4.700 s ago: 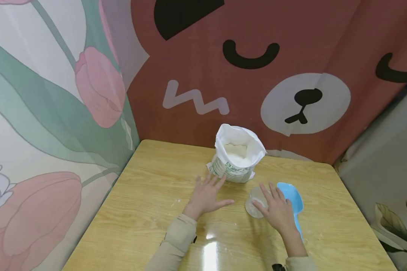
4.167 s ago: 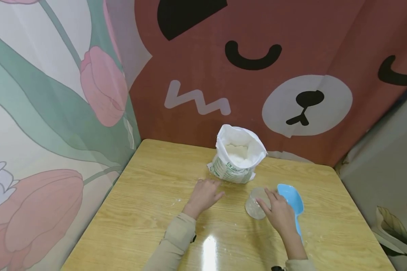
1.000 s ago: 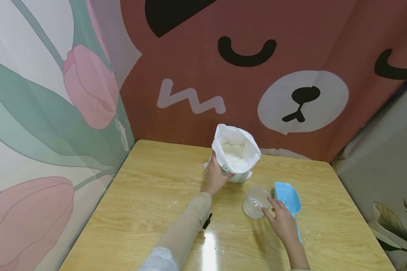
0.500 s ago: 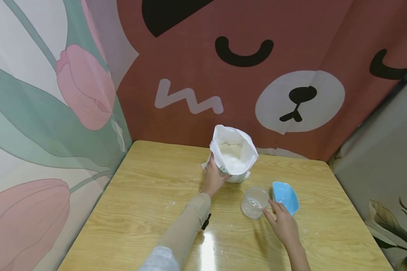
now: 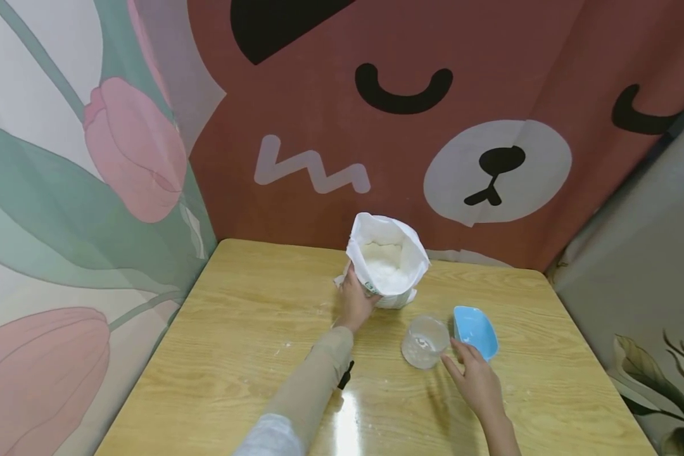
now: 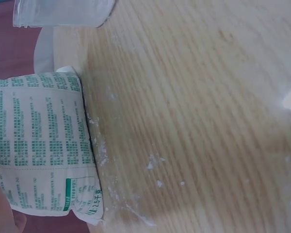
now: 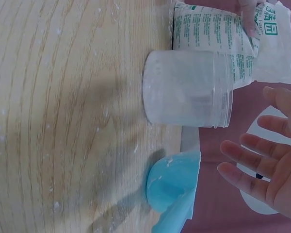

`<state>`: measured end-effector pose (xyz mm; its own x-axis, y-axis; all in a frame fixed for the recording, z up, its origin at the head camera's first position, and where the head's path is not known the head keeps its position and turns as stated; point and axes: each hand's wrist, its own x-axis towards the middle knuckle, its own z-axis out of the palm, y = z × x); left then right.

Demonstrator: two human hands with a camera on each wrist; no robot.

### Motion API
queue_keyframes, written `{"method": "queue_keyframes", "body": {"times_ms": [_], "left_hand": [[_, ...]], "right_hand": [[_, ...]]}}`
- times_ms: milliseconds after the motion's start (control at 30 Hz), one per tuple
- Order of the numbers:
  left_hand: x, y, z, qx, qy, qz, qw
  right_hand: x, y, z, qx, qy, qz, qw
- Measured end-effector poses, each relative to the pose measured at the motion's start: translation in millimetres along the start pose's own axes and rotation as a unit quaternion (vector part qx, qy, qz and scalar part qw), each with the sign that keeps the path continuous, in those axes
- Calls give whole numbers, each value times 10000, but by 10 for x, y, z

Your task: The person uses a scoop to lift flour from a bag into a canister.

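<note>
A white paper flour bag [image 5: 396, 285] with green print stands open-topped at the back of the table, with white powder [image 5: 384, 258] inside. My left hand [image 5: 356, 303] grips its front left side, thumb across the front; the other fingers are mostly hidden. In front of the bag, a clear plastic jar [image 5: 425, 342] stands upright with white residue. My right hand [image 5: 479, 380] is beside the jar, apart from it in the right wrist view [image 7: 276, 155], fingers loosely extended and holding nothing. A blue scoop [image 5: 475, 332] lies to the right of the jar, its handle hidden behind my right hand in the head view.
The wooden table [image 5: 251, 316] has flecks of white powder [image 6: 153, 162] on it, mostly near the bag. A brown curtain [image 5: 296, 209] with a bear face hangs behind the table's back edge, and a flowered curtain [image 5: 131, 266] runs along the left.
My left hand has moved from the tabletop up to the bag and now grips it. The right hand has drawn back from over the jar to its right side. Jar and scoop stay put.
</note>
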<state>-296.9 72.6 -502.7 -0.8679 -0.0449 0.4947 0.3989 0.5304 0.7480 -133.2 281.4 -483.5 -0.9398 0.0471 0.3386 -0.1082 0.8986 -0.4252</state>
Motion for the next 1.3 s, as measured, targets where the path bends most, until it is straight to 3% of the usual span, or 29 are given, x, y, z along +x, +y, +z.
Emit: {"method": "queue_keyframes", "body": {"times_ms": [267, 600, 1033, 1300], "left_hand": [[-32, -25, 29, -260, -194, -346, 9989], [-26, -12, 88, -437, 4, -628, 9971], [-52, -48, 152, -736, 168, -481, 9960], [-74, -53, 148, -723, 305, -463, 9958]], "right_hand": [[-24, 25, -31, -58, -85, 117, 9999], [-44, 55, -27, -8, -145, 171, 9997], [-89, 100, -19, 5, -160, 204, 9997], [-128, 133, -65, -57, -399, 483, 9980]]}}
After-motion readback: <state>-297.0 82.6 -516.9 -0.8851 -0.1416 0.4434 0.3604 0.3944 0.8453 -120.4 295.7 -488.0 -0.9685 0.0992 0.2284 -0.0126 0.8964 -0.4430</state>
